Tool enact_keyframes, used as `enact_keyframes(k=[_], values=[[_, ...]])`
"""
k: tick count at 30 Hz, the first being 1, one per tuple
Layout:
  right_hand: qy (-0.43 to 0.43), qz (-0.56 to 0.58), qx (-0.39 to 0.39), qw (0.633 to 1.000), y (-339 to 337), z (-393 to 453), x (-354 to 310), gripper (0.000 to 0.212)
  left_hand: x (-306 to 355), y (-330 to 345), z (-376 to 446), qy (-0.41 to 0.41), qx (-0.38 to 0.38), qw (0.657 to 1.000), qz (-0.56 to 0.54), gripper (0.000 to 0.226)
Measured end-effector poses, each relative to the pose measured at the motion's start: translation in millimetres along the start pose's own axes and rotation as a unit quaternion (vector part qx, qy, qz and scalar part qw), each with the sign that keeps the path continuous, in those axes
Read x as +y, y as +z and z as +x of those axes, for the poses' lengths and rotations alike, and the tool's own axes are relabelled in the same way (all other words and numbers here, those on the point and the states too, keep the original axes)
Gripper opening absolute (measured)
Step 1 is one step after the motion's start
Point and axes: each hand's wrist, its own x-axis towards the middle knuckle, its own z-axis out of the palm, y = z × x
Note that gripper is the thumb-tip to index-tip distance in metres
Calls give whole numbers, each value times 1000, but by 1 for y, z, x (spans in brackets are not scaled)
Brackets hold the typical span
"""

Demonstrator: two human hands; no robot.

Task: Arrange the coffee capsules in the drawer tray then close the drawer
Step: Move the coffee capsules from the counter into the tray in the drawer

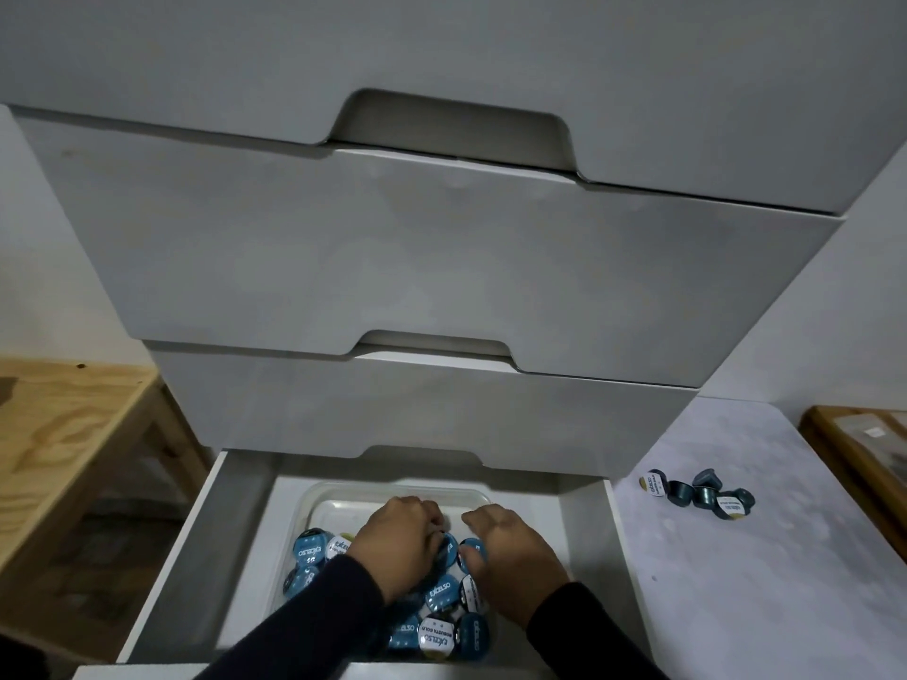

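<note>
The bottom drawer [162, 571] stands pulled out, and a clear plastic tray [314, 503] sits inside it. Several blue and white coffee capsules [444, 593] lie packed in the tray's near half, lids facing up. Both of my hands are down in the tray over the capsules. My left hand [397, 547] has its fingers curled down at the edge of a blue capsule [449, 546]. Beside it, my right hand [515, 557] pinches another blue capsule [475, 549] between thumb and fingers. The far end of the tray is bare.
Several more capsules [699, 493] lie loose on the pale surface to the right of the drawer. Shut white drawer fronts [422, 267] overhang the open one. A wooden shelf [64, 434] stands at the left and a wooden frame [864, 454] at the right edge.
</note>
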Motion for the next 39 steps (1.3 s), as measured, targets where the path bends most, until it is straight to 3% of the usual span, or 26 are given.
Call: enact_keyframes(k=[2, 9, 15, 21, 28, 30, 39], values=[[-32, 0, 64, 997, 1, -11, 0, 32, 13, 1, -13, 12, 40, 999, 27, 28], [-19, -56, 113, 992, -18, -41, 6, 39, 49, 20, -47, 6, 143, 989, 25, 41], [-34, -25, 156, 987, -26, -65, 44, 48, 89, 32, -48, 20, 147, 989, 8, 54], [-25, -7, 174, 984, -64, -82, 108, 51, 157, 54, -23, 48, 148, 988, 1, 48], [17, -26, 141, 990, -90, -93, 226, 52, 243, 105, 34, 112, 196, 974, -18, 35], [41, -19, 120, 992, -91, -88, 255, 37, 259, 118, 60, 92, 137, 985, -44, 34], [75, 8, -19, 997, -81, -12, 338, 30, 259, 160, 172, -59, 29, 990, -127, 36]])
